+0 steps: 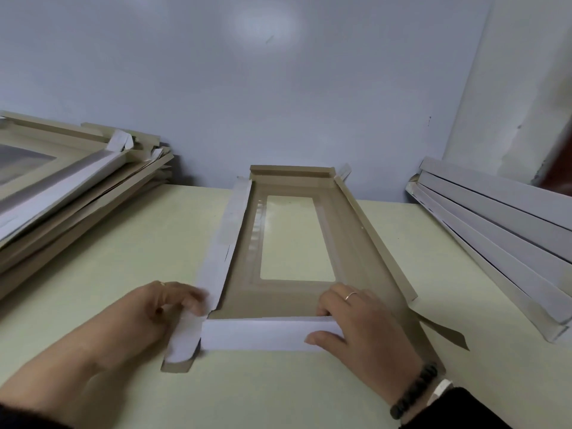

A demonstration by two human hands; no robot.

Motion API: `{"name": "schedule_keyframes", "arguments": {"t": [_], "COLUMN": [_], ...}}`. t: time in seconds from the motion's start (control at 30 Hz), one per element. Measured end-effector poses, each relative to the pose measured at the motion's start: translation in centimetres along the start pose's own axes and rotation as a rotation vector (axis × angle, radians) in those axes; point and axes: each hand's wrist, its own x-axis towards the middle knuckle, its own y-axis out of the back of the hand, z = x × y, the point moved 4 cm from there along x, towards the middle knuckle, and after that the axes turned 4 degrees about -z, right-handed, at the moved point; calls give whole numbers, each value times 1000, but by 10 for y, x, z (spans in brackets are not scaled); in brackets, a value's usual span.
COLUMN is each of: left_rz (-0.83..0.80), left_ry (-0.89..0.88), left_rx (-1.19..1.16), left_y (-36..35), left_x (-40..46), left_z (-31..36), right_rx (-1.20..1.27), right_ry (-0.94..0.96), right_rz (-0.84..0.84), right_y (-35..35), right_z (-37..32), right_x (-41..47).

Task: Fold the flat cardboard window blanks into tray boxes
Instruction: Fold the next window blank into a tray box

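Your blank [294, 239] lies at the table's centre, running from 6 toward 12 o'clock, brown inside up, its clear window showing the table beneath. The near end wall [266, 334] stands folded up, white face toward you. Your right hand [359, 323] grips that wall at its 3 o'clock end, fingers curled over the top edge inside the tray, thumb pressed on the white face. Your left hand [154, 311] pinches the left side flap [221, 252] near its 6 o'clock corner, where a loose tab [182, 345] lies flat on the table. The far end wall [292, 173] is up against the wall at 12; the right flap [374, 239] stands tilted outward, with a tab [442, 331] splayed at 4. Bare table [123, 243] lies open on both sides of the blank and in front of you. A stack of flat blanks [71, 187] sits at 10, a pile of white folded trays [501, 243] at 2 to 3. The table is pale yellow-green, the wall [247, 88] grey-blue.
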Motion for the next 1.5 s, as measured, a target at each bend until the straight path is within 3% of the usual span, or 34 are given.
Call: {"name": "schedule_keyframes", "arguments": {"t": [0.1, 0.2, 0.3, 0.5, 0.6, 0.77, 0.9, 1.13, 1.23, 1.3, 1.43, 1.5], "left_rz": [-80, -174, -278, -324, -317, -202, -77, -47, 4, 26, 91, 98], "left_ry": [19, 25, 29, 2, 18, -10, -43, -4, -77, -152, -183, -175], "left_rx": [-105, -145, -192, -181, -209, -280, -347, -295, -119, -4, 88, 93], "left_y": [2, 4, 3, 4, 2, -1, 0, -2, -11, -19, -24, -24], "left_x": [0, 0, -2, -4, -4, -1, -1, 0, 1, 0, 0, 0], "left_z": [-10, -19, -21, -24, -24, -17, -6, -3, 6, 14, 19, 17], "right_rx": [-178, -256, -226, -13, 103, 23, 54, 41, 46, 145, 246, 210], "right_ry": [158, 287, 284, 201, 154, 172, 160, 157, 206, 200, -203, -462], "right_rz": [104, 48, -13, -156, -253, -128, -120, -169, -61, 101, 549, 575], "right_y": [10, 8, 4, 5, 2, 8, 6, 6, 10, 21, 57, 61], "right_z": [-17, -24, -23, -20, -17, -20, -19, -17, -18, -9, 53, 88], "right_x": [-6, -17, -22, -31, -32, -32, -32, -32, -30, -29, -42, -55]}}
